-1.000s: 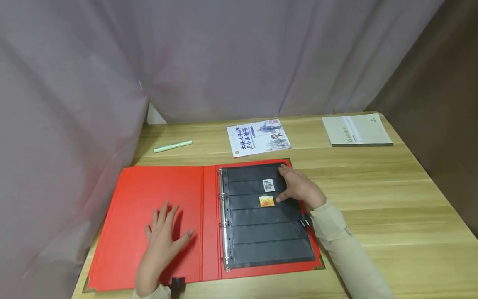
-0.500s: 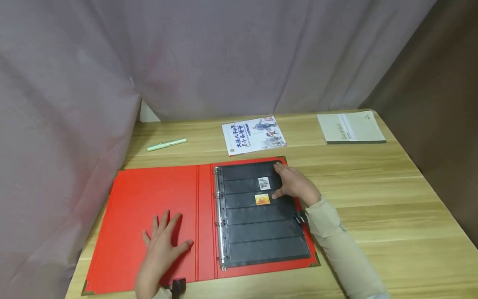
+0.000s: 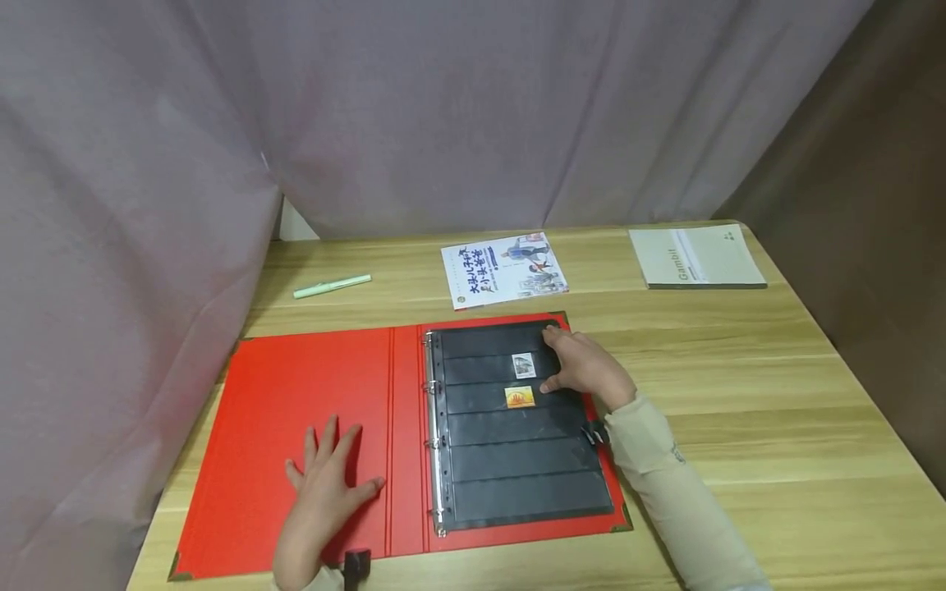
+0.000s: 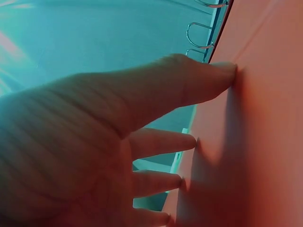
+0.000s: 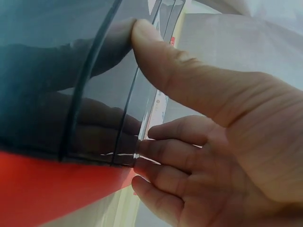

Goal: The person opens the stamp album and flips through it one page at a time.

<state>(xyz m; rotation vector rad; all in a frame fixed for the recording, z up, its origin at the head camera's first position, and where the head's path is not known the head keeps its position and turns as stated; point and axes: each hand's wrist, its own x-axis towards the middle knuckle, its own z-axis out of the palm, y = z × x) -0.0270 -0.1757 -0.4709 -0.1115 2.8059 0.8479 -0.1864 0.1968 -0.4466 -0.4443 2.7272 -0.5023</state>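
Observation:
A red ring binder lies spread on the table, with a black pocket page on its metal rings. Two stamps sit in the page's upper pockets: a grey-and-white stamp and, below it, a yellow-orange stamp. My left hand rests its spread fingertips on the bare red cover; the left wrist view shows the thumb touching it. My right hand lies at the page's upper right, thumb on the glossy surface and fingers along the page edge, pinching nothing visibly.
Behind the binder lie a pale green pen, an illustrated white booklet and a pale book marked Gambit. A grey curtain hangs along the table's back and left. The wooden table stretches to the right.
The camera view has shifted slightly. Both hands keep almost the same places on the binder, and the stamps stay in their pockets.

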